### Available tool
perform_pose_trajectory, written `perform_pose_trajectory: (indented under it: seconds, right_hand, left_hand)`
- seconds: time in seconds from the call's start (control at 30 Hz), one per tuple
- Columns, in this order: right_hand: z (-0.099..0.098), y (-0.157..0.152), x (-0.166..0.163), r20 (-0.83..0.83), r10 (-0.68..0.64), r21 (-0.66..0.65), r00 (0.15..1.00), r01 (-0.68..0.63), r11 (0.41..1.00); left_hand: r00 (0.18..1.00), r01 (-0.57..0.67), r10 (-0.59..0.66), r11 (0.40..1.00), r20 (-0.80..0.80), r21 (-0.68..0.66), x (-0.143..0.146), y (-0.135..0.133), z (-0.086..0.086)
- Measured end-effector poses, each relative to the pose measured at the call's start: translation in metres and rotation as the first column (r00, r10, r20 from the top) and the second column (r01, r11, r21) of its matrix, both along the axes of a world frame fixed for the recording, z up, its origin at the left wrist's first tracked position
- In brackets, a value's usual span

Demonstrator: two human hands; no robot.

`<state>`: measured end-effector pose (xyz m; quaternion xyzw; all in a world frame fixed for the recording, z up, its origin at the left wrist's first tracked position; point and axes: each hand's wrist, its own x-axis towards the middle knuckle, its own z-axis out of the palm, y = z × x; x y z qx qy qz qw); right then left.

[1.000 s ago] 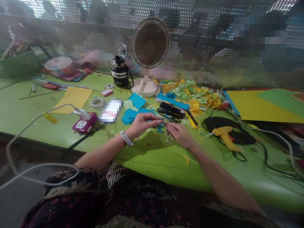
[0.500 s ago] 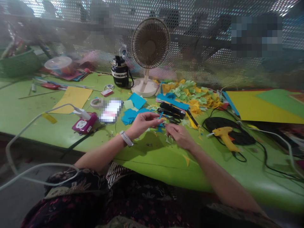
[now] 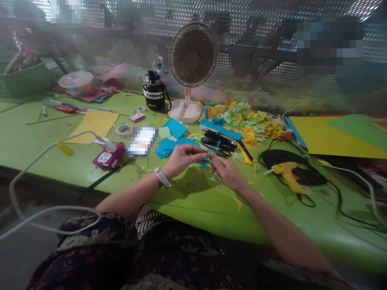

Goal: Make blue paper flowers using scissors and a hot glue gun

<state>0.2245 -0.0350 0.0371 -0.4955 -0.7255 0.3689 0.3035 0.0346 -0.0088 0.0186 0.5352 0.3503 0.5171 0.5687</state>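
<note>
Above the green table (image 3: 184, 201), my two hands meet at the fingertips. My left hand (image 3: 186, 158), with a pale watch band at the wrist, pinches a small piece of blue paper (image 3: 208, 151) seen nearly edge-on. Close by on the right, my right hand (image 3: 226, 171) is closed, thumb against bent fingers; what it grips is too small and dark to make out. Just beyond the hands lie a black stapler (image 3: 219, 139), dark-handled scissors (image 3: 224, 153) and a yellow utility knife (image 3: 245, 152). Blue paper squares (image 3: 165, 148) lie left of them.
A fan (image 3: 193, 60) and a black bottle (image 3: 153, 92) stand at the back. Cut paper pieces (image 3: 242, 117) are heaped behind the stapler. A yellow glue gun (image 3: 287, 175) lies on the right; a phone (image 3: 142, 140) and purple power socket (image 3: 108, 156) are left, with a white cable.
The blue paper at my left fingertips stood up before and now lies flatter, pointing right. Both hands stay close together in nearly the same place; the whole view has shifted slightly.
</note>
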Motion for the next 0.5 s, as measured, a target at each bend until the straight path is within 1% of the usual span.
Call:
perform_pose_trajectory:
  seconds: [0.17,0.3,0.37,0.5]
  right_hand:
    - [-0.0003,0.0009,0.0024,-0.046,0.016,-0.065,0.999,-0.019,0.998]
    - [0.0005,0.0008,0.004,-0.092,0.033,-0.146,0.995,-0.046,0.988]
    - [0.0001,0.001,0.0052,-0.105,0.046,-0.186,0.993,-0.065,0.98]
    - [-0.0008,0.0018,0.0075,-0.126,0.067,-0.216,0.99,-0.093,0.972]
  left_hand:
    - [1.0,0.016,-0.015,0.999,-0.015,0.045,-0.0016,-0.0004,0.0011]
    - [1.0,0.007,-0.007,0.997,0.009,0.083,-0.0018,-0.0005,0.0033]
    - [1.0,0.009,-0.011,0.996,0.019,0.084,-0.0017,-0.0006,0.0035]
    - [0.999,0.032,-0.035,0.996,0.03,0.084,-0.002,-0.0005,0.0017]
